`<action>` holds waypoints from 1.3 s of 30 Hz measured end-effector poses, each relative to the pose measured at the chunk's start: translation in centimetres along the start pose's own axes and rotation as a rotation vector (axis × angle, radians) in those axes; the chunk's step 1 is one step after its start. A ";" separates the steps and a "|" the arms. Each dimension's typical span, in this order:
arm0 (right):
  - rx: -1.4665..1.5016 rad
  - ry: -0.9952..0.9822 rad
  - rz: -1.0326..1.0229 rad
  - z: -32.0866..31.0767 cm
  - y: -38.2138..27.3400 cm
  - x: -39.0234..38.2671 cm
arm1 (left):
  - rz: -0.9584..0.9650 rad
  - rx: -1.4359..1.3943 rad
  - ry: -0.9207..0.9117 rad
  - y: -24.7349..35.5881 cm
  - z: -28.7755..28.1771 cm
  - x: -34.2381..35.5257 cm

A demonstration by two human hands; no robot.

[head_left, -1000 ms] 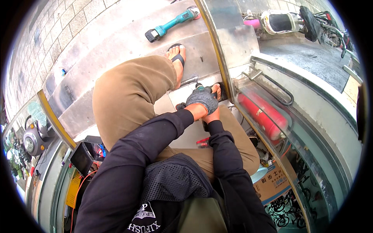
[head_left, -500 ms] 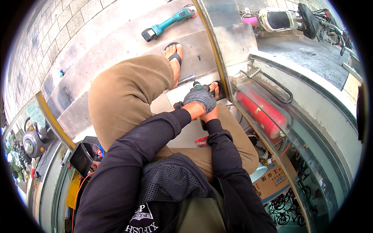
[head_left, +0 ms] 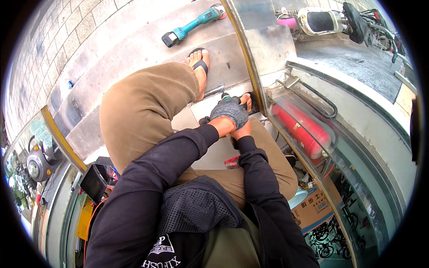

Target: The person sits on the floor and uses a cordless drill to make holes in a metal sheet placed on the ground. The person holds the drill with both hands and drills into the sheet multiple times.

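Note:
My left hand [head_left: 229, 111], in a grey knitted glove, is closed over the top of a dark-and-teal power drill [head_left: 227, 98]. Its front end points at a metal strip [head_left: 214, 93] along the foot of the step, beside some pale shavings. My right hand [head_left: 240, 129] is underneath, wrapped round the drill's lower part, its fingers mostly hidden by my left hand. My sandalled feet flank the drill; my left foot [head_left: 199, 71] is higher in the picture. A screw [head_left: 228, 64] lies on the steel step [head_left: 214, 49], and a teal angle grinder [head_left: 187, 29] lies above my left foot.
Glass panels with yellow-edged frames [head_left: 60, 134] flank me. A red cylinder [head_left: 300, 130] shows through the right glass, above a cardboard box [head_left: 315, 205]. A dark screen [head_left: 94, 181] with cables sits at lower left. A parked two-wheeler [head_left: 357, 24] stands upper right, another [head_left: 38, 163] at left.
The whole view has shifted slightly, with the step and grinder a little further up and left in the picture. Both hands keep the same grip on the drill.

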State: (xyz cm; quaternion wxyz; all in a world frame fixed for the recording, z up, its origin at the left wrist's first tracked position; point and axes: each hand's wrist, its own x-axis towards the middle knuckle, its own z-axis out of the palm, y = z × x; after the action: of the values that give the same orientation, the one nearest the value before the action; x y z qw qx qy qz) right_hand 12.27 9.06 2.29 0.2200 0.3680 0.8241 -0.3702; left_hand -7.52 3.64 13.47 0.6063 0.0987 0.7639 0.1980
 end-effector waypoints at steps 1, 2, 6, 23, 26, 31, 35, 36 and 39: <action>-0.002 -0.007 0.001 0.1 0.2 0.1 | -0.015 -0.009 -0.006 -0.2 0.1 0.3; 0.006 -0.017 -0.001 0.1 0.3 0.2 | -0.025 -0.033 -0.034 0.0 -0.2 0.3; -0.004 -0.027 0.019 -0.1 -0.3 0.2 | -0.027 -0.035 -0.063 -0.1 -0.2 0.5; -0.047 -0.105 0.083 -1.7 -1.7 0.5 | -0.057 -0.081 -0.094 -0.5 -0.5 0.7; -0.069 -0.112 0.069 -1.8 -2.2 0.5 | -0.048 -0.089 -0.093 -0.5 -0.8 0.6; -0.083 -0.126 0.082 -2.1 -2.5 0.4 | -0.034 -0.088 -0.076 -0.4 -0.9 0.3; -0.082 -0.130 0.057 -2.3 -2.5 0.4 | -0.011 -0.053 -0.066 -0.3 -1.1 -0.2; -0.077 -0.138 0.049 -2.4 -2.6 0.4 | -0.003 -0.057 -0.063 -0.4 -1.1 -0.2; -0.082 -0.118 0.090 -2.3 -3.4 0.2 | -0.022 -0.058 -0.069 -0.3 -1.2 0.0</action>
State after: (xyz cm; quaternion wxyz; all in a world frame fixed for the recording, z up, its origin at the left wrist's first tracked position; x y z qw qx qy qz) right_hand 9.33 9.43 5.12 0.2995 0.3729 0.8069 -0.3467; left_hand -8.62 3.13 13.52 0.6370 0.0793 0.7374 0.2101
